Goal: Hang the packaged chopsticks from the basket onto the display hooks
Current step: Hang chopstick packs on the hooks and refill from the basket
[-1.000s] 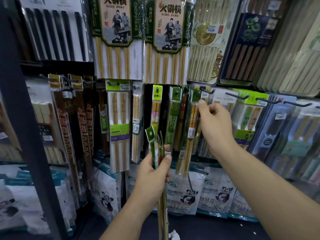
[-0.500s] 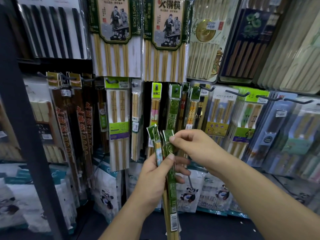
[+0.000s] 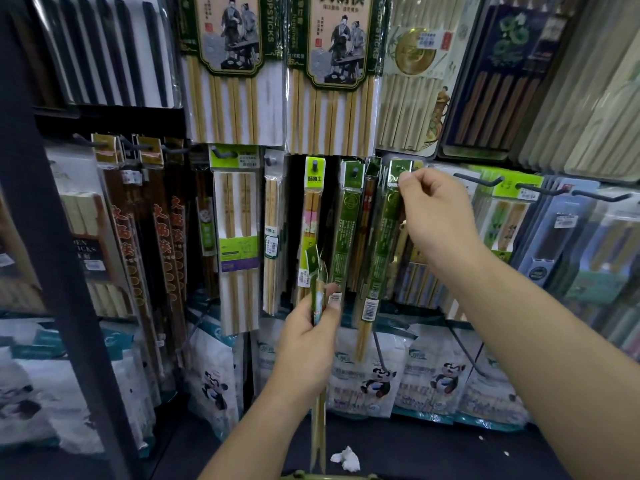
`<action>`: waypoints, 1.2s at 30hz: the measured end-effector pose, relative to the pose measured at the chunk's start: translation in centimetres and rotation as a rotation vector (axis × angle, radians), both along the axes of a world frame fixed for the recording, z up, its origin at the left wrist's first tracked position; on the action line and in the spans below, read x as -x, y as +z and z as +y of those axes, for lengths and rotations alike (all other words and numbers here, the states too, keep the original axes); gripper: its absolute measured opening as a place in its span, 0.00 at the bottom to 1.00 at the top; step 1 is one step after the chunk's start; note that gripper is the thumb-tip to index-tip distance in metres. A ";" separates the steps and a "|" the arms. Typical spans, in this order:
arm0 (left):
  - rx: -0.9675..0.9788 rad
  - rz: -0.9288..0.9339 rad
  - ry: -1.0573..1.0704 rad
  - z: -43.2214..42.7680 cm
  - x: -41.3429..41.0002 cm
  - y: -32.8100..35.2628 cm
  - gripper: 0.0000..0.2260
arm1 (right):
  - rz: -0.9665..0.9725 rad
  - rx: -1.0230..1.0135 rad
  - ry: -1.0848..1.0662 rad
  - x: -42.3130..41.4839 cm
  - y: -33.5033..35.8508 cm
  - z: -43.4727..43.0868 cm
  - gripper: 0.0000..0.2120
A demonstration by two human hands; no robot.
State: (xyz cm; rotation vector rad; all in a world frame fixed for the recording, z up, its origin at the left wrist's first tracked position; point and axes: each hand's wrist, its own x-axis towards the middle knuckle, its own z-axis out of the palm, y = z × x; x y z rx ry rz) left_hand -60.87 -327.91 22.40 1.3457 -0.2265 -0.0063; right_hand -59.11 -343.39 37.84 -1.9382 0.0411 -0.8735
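My right hand [image 3: 437, 216] pinches the top of a narrow green chopstick packet [image 3: 382, 237] and holds its header at a display hook [image 3: 401, 169] in the middle row. The packet hangs down with a barcode label near its lower end. My left hand [image 3: 308, 337] grips a thin bundle of chopstick packets [image 3: 317, 282] upright, lower and to the left; their green tops stick up above my fingers and the bamboo ends reach down past my wrist. The basket [image 3: 325, 475] shows only as a sliver of rim at the bottom edge.
The wall is packed with hanging chopstick packs, including a green pack [image 3: 346, 230] and a pink-flowered pack [image 3: 311, 216] just left of the hook. Bare hooks [image 3: 479, 180] stick out to the right. Panda-print bags [image 3: 377, 375] line the bottom shelf. A dark post [image 3: 52, 237] stands at the left.
My right hand took one green packet from the bundle in my left hand and raised it up and right to the hook. My left hand stayed with fewer packets.
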 end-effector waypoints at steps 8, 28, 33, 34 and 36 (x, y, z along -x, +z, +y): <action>0.086 0.026 -0.139 0.2 0.5 1.0 0.18 | 0.018 -0.077 0.005 -0.6 -0.6 0.0 0.19; 0.213 -0.059 -0.121 -0.3 1.6 2.4 0.10 | 0.338 -0.100 0.429 3.5 -6.8 3.0 0.11; 0.239 -0.004 -0.116 -0.3 1.4 2.2 0.08 | 0.101 0.026 0.186 2.8 -5.1 2.1 0.09; 0.242 0.006 -0.105 -0.2 1.3 2.1 0.08 | 0.047 -0.017 0.163 2.6 -4.4 1.7 0.09; 0.255 0.020 -0.099 -0.1 1.0 2.0 0.08 | -0.051 -0.115 0.115 1.9 -2.8 1.0 0.09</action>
